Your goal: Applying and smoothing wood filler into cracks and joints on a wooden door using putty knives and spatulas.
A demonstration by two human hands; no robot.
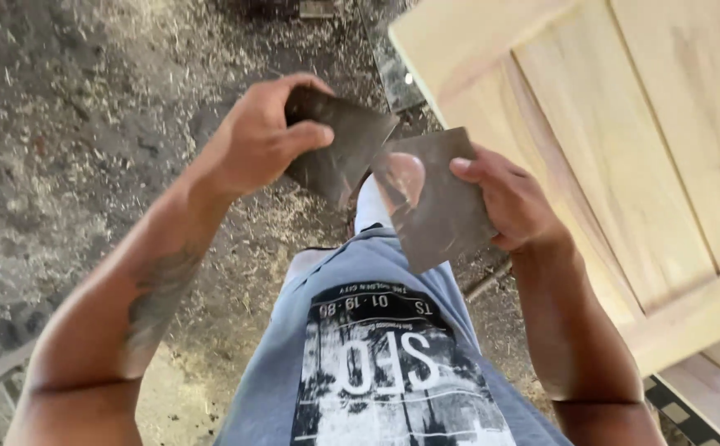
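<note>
While both arms bend in front of the chest, the left hand (256,140) curls its fingers and thumb tight around one dark sheet (343,144) of sandpaper. The right hand (508,202) pinches a second sheet (438,206) at its 3 o'clock edge, thumb on top. Both sheets are brown, thin and a bit bent. Their corners meet in the middle, and I cannot tell if they touch. A pale wooden door (624,149) lies at 2 o'clock, just beside the right hand. The ground (71,124) at 9 o'clock is grey and dusty with wood bits, and there is lots of room there.
</note>
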